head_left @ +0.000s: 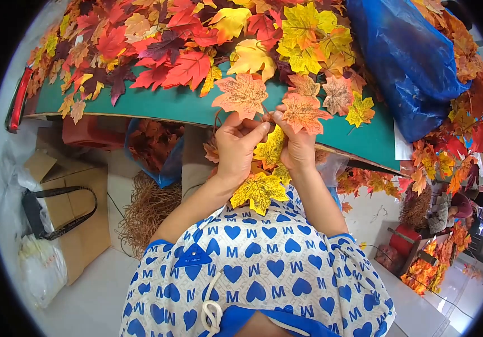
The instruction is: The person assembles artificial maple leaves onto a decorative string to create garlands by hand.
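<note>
Both hands meet at the near edge of the green table (359, 143). My left hand (235, 147) is closed, thumb against fingers, on a thin brown vine that loops beside its knuckles. Just above those fingers stands a peach-orange artificial maple leaf (241, 96). My right hand (297, 147) pinches at the base of another orange maple leaf (303, 114), close to the left fingertips. Yellow leaves (269, 149) hang between the wrists, and a larger yellow leaf (259, 191) lies against my patterned apron. The exact joint between the fingers is partly hidden.
Red, yellow and purple leaves (185, 67) pile across the table's far side. A blue plastic bag (404, 62) lies at the right. A red-handled tool (18, 101) is at the left edge. Below are a cardboard box (81, 224) and a brown vine bundle (149, 210).
</note>
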### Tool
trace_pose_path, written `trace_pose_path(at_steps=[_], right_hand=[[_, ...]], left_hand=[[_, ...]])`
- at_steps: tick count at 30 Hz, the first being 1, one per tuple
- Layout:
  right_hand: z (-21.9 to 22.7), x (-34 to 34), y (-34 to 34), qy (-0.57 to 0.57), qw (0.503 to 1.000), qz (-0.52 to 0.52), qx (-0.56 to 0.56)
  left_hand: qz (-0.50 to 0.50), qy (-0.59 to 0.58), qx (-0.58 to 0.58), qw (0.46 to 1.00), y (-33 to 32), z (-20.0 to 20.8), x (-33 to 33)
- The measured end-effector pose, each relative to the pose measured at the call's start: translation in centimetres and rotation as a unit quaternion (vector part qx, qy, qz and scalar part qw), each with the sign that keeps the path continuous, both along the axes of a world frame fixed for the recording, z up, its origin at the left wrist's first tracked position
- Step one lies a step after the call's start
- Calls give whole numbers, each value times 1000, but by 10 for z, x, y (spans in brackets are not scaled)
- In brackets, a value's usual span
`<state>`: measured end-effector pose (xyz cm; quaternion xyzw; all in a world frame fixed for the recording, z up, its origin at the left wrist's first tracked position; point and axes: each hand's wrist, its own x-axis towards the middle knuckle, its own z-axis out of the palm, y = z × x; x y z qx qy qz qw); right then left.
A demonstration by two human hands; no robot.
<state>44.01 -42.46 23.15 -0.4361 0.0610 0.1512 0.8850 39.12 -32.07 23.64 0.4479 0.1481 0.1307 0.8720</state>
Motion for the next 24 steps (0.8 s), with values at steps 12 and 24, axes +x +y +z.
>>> trace_pose_path(at_steps=[12, 24], right_hand=[[-1, -2, 2, -45, 999, 2, -27], [-7, -4, -3, -93, 991, 61, -76]], left_hand=[[7, 20, 6, 1000, 2, 1, 0], [-66, 20, 137, 988, 18, -12, -6]])
